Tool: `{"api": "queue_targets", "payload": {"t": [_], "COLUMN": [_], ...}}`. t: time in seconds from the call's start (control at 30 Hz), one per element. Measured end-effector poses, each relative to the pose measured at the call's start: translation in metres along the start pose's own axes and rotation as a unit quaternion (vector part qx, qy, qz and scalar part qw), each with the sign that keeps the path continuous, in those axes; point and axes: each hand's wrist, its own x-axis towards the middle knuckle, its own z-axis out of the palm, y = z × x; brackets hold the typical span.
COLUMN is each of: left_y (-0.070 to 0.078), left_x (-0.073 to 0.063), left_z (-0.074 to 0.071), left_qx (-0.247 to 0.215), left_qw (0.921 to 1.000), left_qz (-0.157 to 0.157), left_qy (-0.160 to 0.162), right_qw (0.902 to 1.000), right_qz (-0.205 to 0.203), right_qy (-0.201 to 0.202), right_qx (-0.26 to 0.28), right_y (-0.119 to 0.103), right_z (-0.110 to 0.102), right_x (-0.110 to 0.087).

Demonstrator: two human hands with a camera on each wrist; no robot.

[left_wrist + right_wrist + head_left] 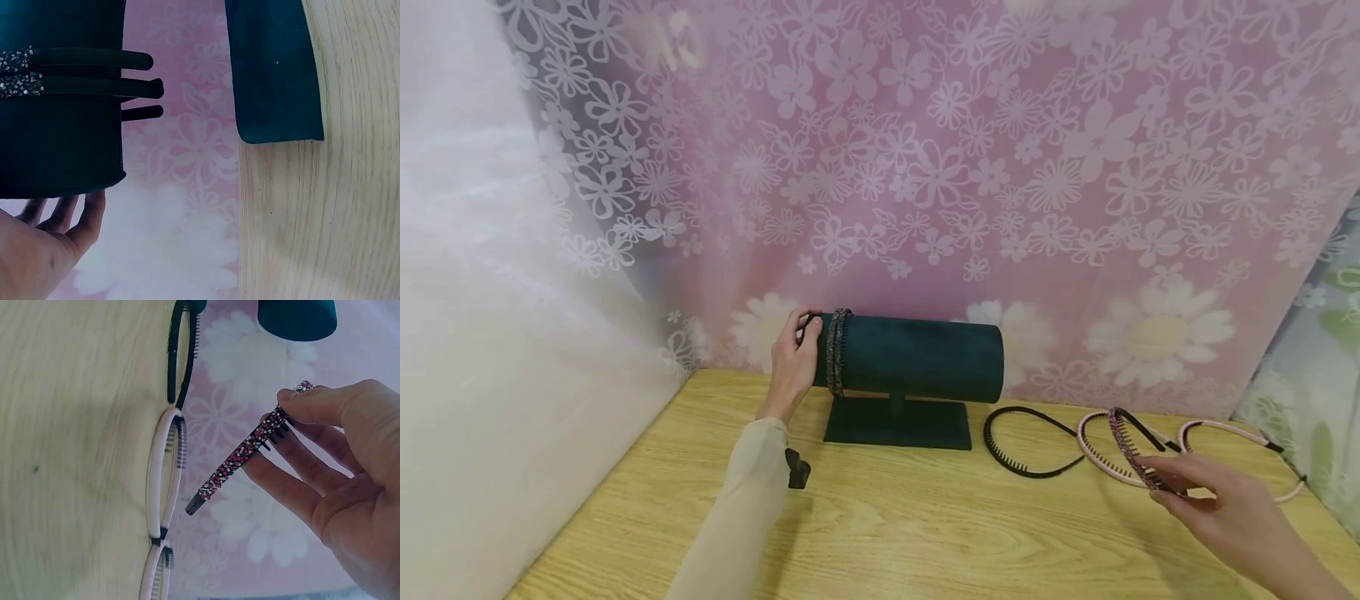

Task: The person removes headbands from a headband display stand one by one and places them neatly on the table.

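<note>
A dark green headband stand [925,358], a padded roll on a flat base, stands at the back of the table. My left hand [793,358] grips the roll's left end; in the left wrist view its fingers [90,222] reach round that end. Dark glittery headbands [836,358] sit round the roll just right of this hand, their black tips [137,90] jutting past its edge. At the right, above the table, my right hand [1232,508] pinches a pink, glittery toothed headband [234,459] between thumb and fingers. Part of that headband is hidden by the hand.
On the table lie a black headband [1030,475] and two pale pink headbands [1093,454], in a row right of the stand. A small dark object [798,469] shows beside the left sleeve. A flowered pink curtain [925,167] hangs behind the wooden table [940,533].
</note>
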Motion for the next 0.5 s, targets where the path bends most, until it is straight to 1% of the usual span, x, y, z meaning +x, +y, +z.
{"api": "queue_targets", "payload": {"t": [0.1,0.27,0.33,0.5], "left_y": [0.003,0.006,0.005,0.001], "left_x": [0.002,0.003,0.003,0.002], "left_z": [0.0,0.0,0.001,0.004], "left_qx": [0.006,0.018,0.021,0.033], "left_qw": [1.0,0.9998,0.9997,0.9993], "left_qz": [0.003,-0.007,-0.006,0.008], "left_qy": [0.006,0.008,0.005,0.013], "right_qw": [0.9999,0.9982,0.9967,0.9957], "right_qz": [0.011,0.048,0.063,0.063], "right_qy": [-0.006,-0.013,-0.017,-0.018], "right_qx": [-0.011,-0.034,-0.048,-0.064], "right_y": [0.004,0.01,0.012,0.02], "right_z": [-0.002,-0.008,-0.01,-0.015], "right_x": [-0.007,-0.019,-0.023,-0.031]}}
